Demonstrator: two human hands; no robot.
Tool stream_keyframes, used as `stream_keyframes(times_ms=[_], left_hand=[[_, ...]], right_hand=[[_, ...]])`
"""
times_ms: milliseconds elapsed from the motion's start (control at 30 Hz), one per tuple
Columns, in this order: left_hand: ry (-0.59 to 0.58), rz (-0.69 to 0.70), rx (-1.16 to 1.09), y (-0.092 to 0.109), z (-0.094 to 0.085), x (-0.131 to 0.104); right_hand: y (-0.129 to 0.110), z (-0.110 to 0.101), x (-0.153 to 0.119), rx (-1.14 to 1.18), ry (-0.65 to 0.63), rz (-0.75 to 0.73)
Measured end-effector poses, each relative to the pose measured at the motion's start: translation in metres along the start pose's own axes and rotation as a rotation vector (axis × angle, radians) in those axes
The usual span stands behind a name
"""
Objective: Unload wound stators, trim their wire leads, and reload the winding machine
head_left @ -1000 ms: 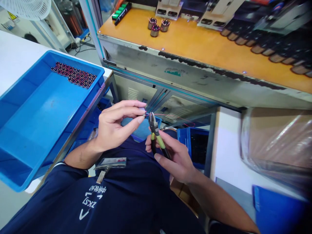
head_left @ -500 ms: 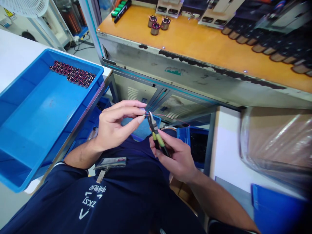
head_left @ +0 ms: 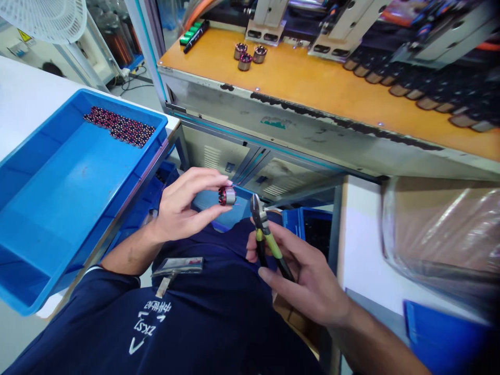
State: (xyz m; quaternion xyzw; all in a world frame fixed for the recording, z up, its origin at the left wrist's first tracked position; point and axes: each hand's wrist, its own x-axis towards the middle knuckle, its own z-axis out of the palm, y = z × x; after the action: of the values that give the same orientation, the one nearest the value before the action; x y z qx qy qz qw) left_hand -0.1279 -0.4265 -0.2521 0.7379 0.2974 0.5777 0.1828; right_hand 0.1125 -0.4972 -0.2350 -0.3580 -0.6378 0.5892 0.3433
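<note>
Between the thumb and fingers of my left hand [head_left: 187,205] is a small motor stator [head_left: 228,196], a grey metal ring with red windings facing left. A short bit of thin wire shows at its upper right. My right hand [head_left: 297,265] is closed around wire cutters [head_left: 269,239] with yellow-green and black handles. The cutters' jaws point up and stand just to the right of the stator, apart from it.
On the left table a blue tray [head_left: 84,234] holds rows of wound stators [head_left: 119,126]. Three more stators [head_left: 245,61] stand on the orange bench [head_left: 304,86] near green-and-black markers [head_left: 194,35]. Machine fixtures line its back. A plastic-wrapped carton [head_left: 441,224] lies at right, above a blue bin [head_left: 445,338].
My left hand has turned the stator so its side shows. The cutters have moved right and down, away from it. The long red wire that stretched to the right is no longer visible.
</note>
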Motion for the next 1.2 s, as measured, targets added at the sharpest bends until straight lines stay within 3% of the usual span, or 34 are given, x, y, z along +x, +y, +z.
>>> stream_keyframes(times_ms=[133,367,533,733,1200], left_hand=[[-0.022,0.106,0.142,0.002,-0.002,0.002],[-0.062,0.162,0.231,0.008,-0.01,0.0],[-0.067,0.182,0.226,0.01,-0.011,-0.001],[-0.007,0.155,0.153,0.008,-0.009,-0.004],[-0.037,0.128,0.042,0.006,-0.008,-0.008]], right_hand=[[-0.008,0.004,-0.002,0.03,-0.026,0.017],[-0.016,0.005,-0.002,0.04,-0.091,0.081],[-0.019,0.006,-0.001,0.041,-0.149,0.112],[-0.018,0.008,0.0,0.08,-0.156,0.104],[-0.017,0.011,0.005,0.176,-0.138,0.143]])
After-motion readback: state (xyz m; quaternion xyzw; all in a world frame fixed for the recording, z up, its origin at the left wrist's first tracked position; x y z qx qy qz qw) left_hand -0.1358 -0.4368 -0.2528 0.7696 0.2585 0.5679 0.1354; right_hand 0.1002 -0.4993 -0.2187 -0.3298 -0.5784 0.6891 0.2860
